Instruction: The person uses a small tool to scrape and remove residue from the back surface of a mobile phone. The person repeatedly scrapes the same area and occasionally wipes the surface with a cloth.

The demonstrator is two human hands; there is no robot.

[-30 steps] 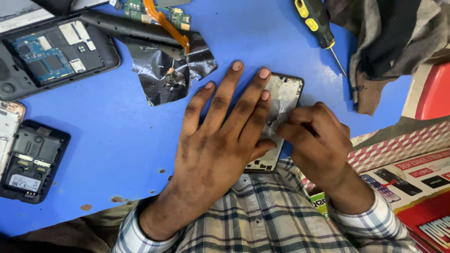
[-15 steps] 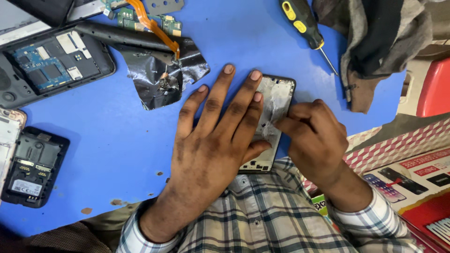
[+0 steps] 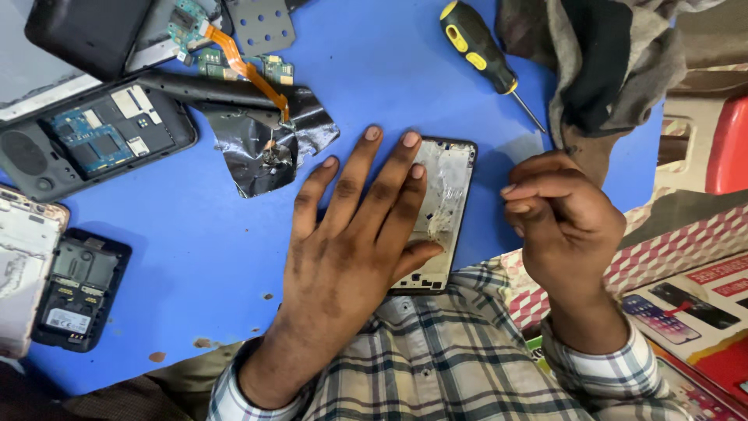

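**Right hand lifts off the phone frame**

Half a second ago the right hand was bent over the phone frame beside the left one; it has since pulled away to the right and now hangs clear of the frame, fingers curled loosely inward, and whether anything is pinched between them cannot be told.

Far left of the frame, at the edge of the blue table, lie a pale back cover and a small black phone body with its inside showing. Up and left of the frame sits an opened dark phone with a blue circuit board, and nearer, just left of the frame's top, a crumpled sheet of black foil with an orange flex cable running over it.

Spread flat with fingers splayed, the left hand presses on the frame's left half. The frame lies lengthwise, away from the person, its near end at the table edge by the plaid shirt. It is a thin black rim around a dull silver plate, scuffed and smeared with residue.

Up and right of the frame lies a screwdriver with a yellow and black handle, then a grey and black cloth.
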